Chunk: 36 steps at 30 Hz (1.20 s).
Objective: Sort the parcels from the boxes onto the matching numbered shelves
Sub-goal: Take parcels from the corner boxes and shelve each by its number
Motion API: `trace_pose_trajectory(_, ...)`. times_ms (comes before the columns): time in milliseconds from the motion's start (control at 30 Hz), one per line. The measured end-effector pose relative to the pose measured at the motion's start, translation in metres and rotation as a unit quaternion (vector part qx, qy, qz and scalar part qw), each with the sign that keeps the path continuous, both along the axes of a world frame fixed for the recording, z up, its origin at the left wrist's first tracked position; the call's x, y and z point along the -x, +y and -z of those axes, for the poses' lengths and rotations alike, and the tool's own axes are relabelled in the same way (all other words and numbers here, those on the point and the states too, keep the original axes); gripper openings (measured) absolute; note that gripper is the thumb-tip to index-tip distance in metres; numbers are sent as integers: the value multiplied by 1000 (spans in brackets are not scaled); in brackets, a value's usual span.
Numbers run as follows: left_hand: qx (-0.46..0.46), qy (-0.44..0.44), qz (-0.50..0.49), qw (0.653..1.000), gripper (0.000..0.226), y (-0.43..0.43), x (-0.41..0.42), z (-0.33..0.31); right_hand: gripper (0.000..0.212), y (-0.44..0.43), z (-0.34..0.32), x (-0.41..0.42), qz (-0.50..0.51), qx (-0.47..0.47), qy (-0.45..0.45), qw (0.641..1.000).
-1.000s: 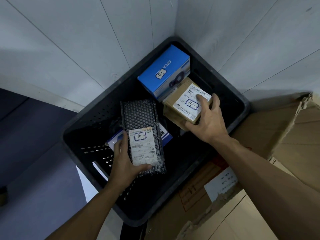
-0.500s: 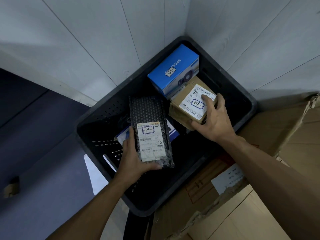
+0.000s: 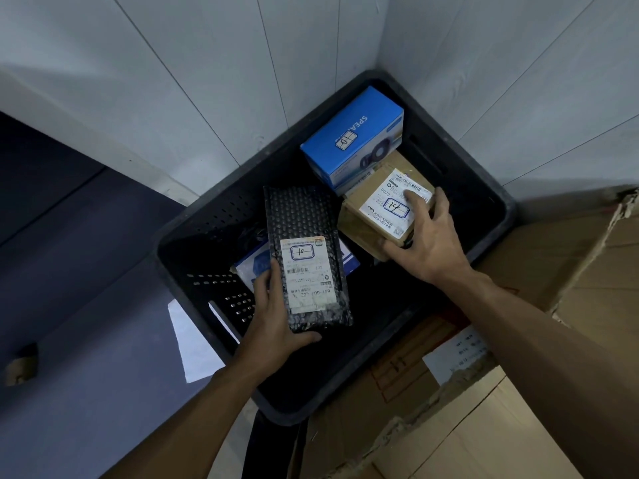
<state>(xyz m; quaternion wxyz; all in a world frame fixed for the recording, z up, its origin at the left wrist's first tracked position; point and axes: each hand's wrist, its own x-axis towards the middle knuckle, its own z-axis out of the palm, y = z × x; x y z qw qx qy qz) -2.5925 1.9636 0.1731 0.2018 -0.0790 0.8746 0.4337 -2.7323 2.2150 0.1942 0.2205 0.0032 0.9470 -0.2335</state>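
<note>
A black plastic crate (image 3: 491, 209) stands in the corner of the room. My left hand (image 3: 276, 319) grips the lower end of a black bubble-wrap parcel (image 3: 301, 229) labelled 10, held above the crate floor. My right hand (image 3: 428, 243) grips a brown cardboard parcel (image 3: 366, 223) labelled 14, fingers over its white label and thumb under its near edge. A blue box (image 3: 349, 133) labelled 10 lies at the back of the crate, touching the brown parcel. A blue-and-white parcel (image 3: 252, 267) lies partly hidden under the black one.
White panelled walls (image 3: 207, 81) close in behind the crate. Torn cardboard boxes (image 3: 570, 271) crowd the right side and the front. A white sheet of paper (image 3: 193, 344) lies on the dark floor left of the crate.
Both hands keep their hold on the same parcels. The camera has shifted a little and the right hand has slid slightly along the brown parcel's label.
</note>
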Motion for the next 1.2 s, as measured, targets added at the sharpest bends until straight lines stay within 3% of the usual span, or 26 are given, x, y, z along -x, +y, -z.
trace_pose_trajectory(133, 36, 68, 31, 997, 131, 6, 3, 2, 99, 1, 2, -1, -3, 1, -2, 1000)
trace_pose_trajectory(300, 46, 63, 49, 996, 118, 1, 3, -3, 98, 1, 4, -1, -2, 1, -1, 1000)
trace_pose_trajectory(500, 88, 135, 60, 985, 139, 7, 12, 0, 98, 0, 2, -1, -4, 0, -4, 1000)
trace_pose_trajectory(833, 139, 99, 78, 982, 122, 1, 9, -5, 98, 0, 1, 0, 3, 8, -7, 1000)
trace_pose_trajectory(967, 176, 82, 96, 976, 138, 1, 9, -2, 98, 0, 2, 0, 5, 9, -5, 1000)
trace_pose_trajectory(1200, 275, 56, 82, 956, 142, 5, 12, 2, 100, 0, 5, -1, 2, 6, -6, 1000)
